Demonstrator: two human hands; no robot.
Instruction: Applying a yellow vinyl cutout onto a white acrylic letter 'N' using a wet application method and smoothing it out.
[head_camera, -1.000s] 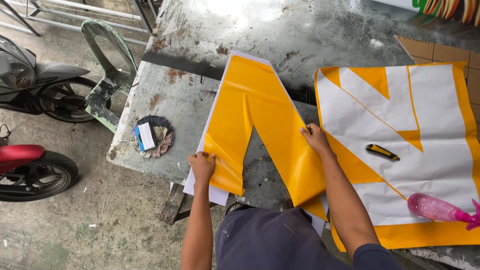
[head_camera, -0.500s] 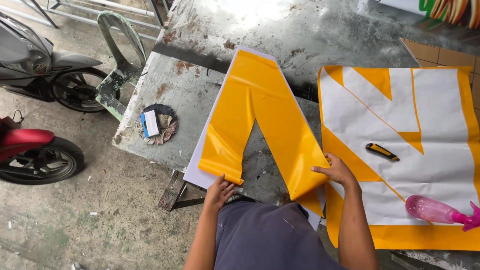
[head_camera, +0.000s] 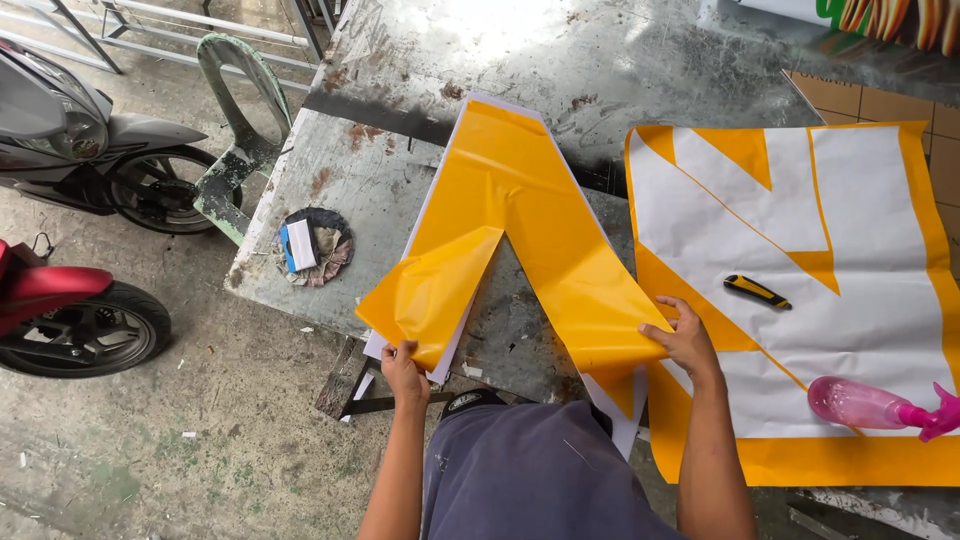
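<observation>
At centre frame, my left hand (head_camera: 403, 366) pinches one leg of the yellow sheet (head_camera: 520, 240); my right hand (head_camera: 685, 340) grips the other. Uneven pulling, I judge, could crease it on the table (head_camera: 400, 170).

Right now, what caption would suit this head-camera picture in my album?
Left hand and right hand grip the two legs of a yellow cut-out sheet on a worn metal table.

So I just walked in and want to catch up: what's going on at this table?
A person stands at a worn metal table, handling a yellow V-shaped vinyl cutout. The left hand pinches one leg's lower end, the right hand grips the other. Beside it lie a yellow-and-white sheet, a utility knife and a pink spray bottle.
</observation>
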